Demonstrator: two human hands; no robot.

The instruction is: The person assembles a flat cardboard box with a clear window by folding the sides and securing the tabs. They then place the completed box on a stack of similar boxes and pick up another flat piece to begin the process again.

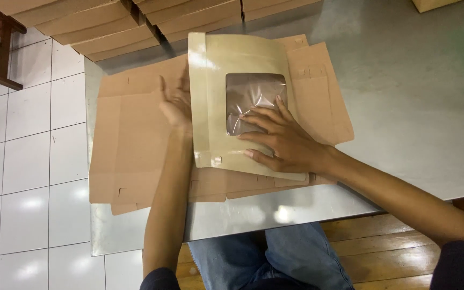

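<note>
Under the right hand [285, 140] lies a flat kraft window box blank [243, 102], a pale card panel with a clear film window [253, 99] in its upper middle. That hand is spread flat, fingers [259, 115] splayed and pressing down across the lower edge of the window and the card below it; it pins the panel and grips nothing. The blank's long axis runs away from the person, from the palm toward the far side of the table, so most of the panel lies beyond the fingertips. At its left long edge the left hand [175, 104] stands on edge, open, fingers pointing away, touching or just beside the fold strip there; whether it has caught the edge cannot be told, since the panel hides part of it. The right hand is plainly the nearer to the middle of the blank, the left only at its border. Beneath both lies a brown unfolded carton sheet [130, 145], wider than the blank and reaching out past each hand. All rests on a steel table [404, 96], with a stack of flat cartons [114, 27] well beyond the fingertips.
</note>
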